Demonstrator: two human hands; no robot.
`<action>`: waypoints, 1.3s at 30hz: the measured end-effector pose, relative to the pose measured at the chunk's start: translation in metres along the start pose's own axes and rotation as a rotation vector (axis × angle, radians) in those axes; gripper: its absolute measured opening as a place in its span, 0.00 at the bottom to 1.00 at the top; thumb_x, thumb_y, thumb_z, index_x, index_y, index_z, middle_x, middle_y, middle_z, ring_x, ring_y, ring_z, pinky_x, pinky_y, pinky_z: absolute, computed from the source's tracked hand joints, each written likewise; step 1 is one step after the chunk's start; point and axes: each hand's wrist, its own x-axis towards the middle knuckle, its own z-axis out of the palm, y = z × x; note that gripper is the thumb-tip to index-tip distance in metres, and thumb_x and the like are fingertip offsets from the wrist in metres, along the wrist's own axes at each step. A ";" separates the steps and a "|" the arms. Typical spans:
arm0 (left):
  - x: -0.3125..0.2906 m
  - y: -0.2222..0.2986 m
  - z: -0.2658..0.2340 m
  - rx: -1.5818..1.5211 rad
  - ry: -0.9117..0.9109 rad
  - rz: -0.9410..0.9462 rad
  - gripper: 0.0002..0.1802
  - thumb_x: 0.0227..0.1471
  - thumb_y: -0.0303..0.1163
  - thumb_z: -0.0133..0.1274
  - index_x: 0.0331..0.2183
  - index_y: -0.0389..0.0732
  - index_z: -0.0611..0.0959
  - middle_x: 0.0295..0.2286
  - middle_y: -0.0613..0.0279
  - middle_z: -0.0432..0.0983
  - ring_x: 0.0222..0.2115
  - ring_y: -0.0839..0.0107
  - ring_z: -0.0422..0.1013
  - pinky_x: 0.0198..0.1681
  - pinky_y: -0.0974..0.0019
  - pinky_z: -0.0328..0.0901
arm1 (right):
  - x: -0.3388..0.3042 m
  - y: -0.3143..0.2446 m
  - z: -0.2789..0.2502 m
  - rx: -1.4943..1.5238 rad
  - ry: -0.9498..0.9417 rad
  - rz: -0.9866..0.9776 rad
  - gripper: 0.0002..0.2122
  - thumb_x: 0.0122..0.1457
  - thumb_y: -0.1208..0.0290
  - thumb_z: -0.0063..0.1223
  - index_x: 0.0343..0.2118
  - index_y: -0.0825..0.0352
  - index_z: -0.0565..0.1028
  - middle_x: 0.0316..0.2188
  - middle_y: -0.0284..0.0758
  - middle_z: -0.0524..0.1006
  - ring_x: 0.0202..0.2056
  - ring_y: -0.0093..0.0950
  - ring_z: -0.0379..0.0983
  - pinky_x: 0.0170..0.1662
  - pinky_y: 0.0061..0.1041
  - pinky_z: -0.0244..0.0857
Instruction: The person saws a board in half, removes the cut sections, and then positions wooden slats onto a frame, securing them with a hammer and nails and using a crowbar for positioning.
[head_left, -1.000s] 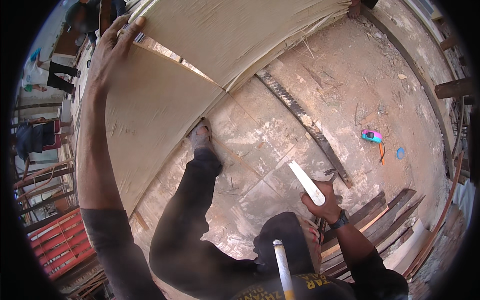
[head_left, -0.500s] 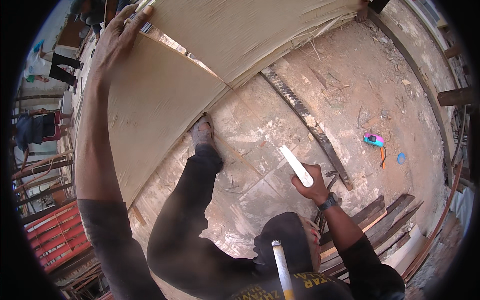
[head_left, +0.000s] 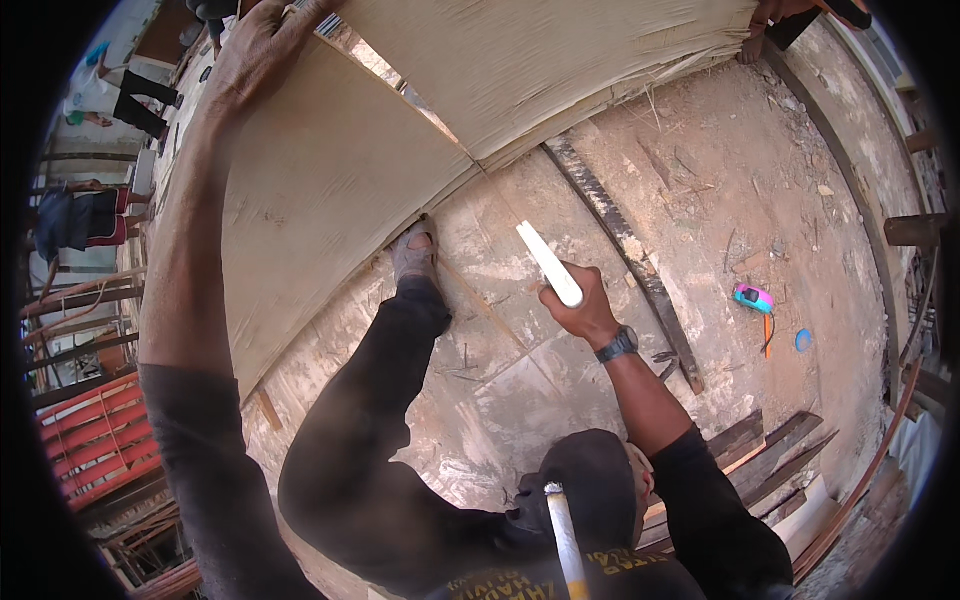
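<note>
A large pale plywood sheet (head_left: pixel 330 170) stretches across the upper left, split by a narrow slit that runs to its near edge. My left hand (head_left: pixel 262 55) is closed around its far left edge beside the slit. My right hand (head_left: pixel 585 305) grips the white handle of a handsaw (head_left: pixel 548 262). Seen almost edge-on, the saw's thin blade shows as a line running from the handle to the slit's near end. My shoe (head_left: pixel 415 250) rests on the floor at the sheet's near edge.
A dark timber strip (head_left: pixel 620 240) lies on the dusty floor. Further right are a pink-and-teal tape measure (head_left: pixel 752 298) and a blue cap (head_left: pixel 803 341). Wood planks (head_left: pixel 770 450) lie at lower right. Other people (head_left: pixel 85 222) are at far left; part of another person (head_left: pixel 760 35) touches the sheet's right end.
My right hand has pushed the handsaw up and left toward the plywood, so less blade shows between handle and sheet. My left hand keeps its hold. The view has shifted slightly.
</note>
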 end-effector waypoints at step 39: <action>-0.010 -0.017 -0.001 0.335 0.038 0.101 0.64 0.38 0.70 0.64 0.65 0.35 0.66 0.60 0.34 0.65 0.62 0.40 0.63 0.65 0.45 0.60 | 0.002 -0.020 0.011 0.057 -0.005 -0.019 0.10 0.56 0.68 0.63 0.35 0.70 0.80 0.20 0.38 0.77 0.23 0.27 0.75 0.29 0.29 0.67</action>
